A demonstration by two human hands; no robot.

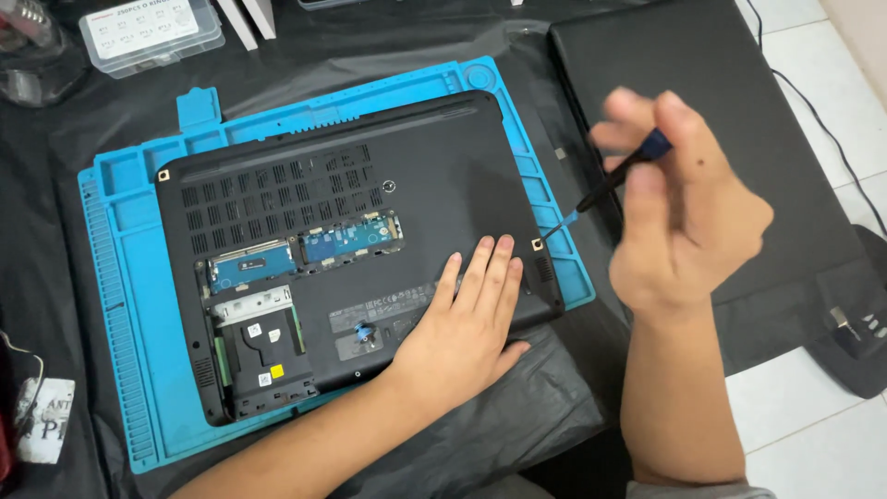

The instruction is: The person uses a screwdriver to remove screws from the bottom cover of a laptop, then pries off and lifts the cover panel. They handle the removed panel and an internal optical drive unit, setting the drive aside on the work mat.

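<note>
A black laptop (425, 176) lies upside down on a blue work mat (129, 305), its bottom panel partly removed so green circuit boards and a metal drive bay show at the lower left. My left hand (467, 323) rests flat on the laptop's near right corner, fingers together. My right hand (684, 217) holds a slim black screwdriver (614, 182) with a blue cap; its tip points at a screw hole (537, 244) at the laptop's right corner. The right hand is blurred.
A second closed black laptop (702, 111) lies to the right on black plastic sheeting (517, 416). A clear plastic parts box (148, 32) stands at the top left. A black cable (822, 120) runs over white floor tiles at the right.
</note>
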